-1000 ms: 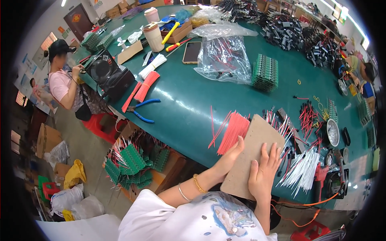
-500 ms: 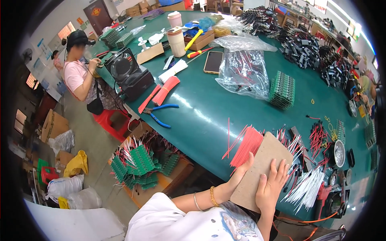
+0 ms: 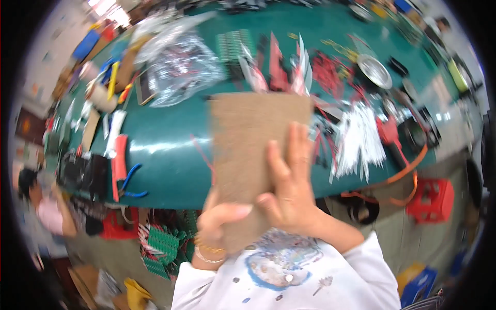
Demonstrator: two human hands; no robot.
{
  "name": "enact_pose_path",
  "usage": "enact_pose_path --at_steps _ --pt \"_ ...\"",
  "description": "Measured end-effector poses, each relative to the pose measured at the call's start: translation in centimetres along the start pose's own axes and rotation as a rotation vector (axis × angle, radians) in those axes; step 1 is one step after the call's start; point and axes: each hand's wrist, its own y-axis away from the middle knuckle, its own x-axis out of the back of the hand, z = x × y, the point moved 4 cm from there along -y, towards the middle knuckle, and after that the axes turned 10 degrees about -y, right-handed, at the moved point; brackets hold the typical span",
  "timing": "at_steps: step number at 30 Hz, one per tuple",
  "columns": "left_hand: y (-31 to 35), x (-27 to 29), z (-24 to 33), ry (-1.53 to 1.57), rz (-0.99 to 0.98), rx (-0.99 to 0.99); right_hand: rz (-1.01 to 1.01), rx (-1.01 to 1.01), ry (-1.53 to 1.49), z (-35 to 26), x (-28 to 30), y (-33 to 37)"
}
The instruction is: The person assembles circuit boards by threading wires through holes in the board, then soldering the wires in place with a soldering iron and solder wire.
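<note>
- The brown board has turned: it leaned over to one side in the view, and now it points almost straight away from the person.
- A thick bunch of red wires showed at the left of the board a moment ago; now just a thin red wire shows there.
- So the board hides what is under it, and I cannot tell how any wires there lie.
- The left hand holds the board's near left part, with its thumb now on top; its other fingers are mostly hidden.
- The right hand lies flat on the board's right side, fingers long, thumb stuck out.
- The board is flat and plain, with straight sides, and looks blurry. It is in front of the person's shirt and reaches over the green worktop. I cannot tell if it touches the worktop.
- Past the board's far edge, red wires poke up between white ones.
- Right of the board is a fan of white wires.
- Well left of the board are blue-handled pliers.
</note>
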Motion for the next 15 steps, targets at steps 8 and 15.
enact_pose_path --at_steps 8,15 --pt "-1.5 -3.2 0.1 -1.485 -0.216 -0.667 0.072 -0.306 -1.342 1.9 -1.5 3.5" --pt "-3.0 -2.1 -6.3 -1.737 -0.135 -0.492 0.274 -0.722 -1.216 4.2 1.3 9.7"
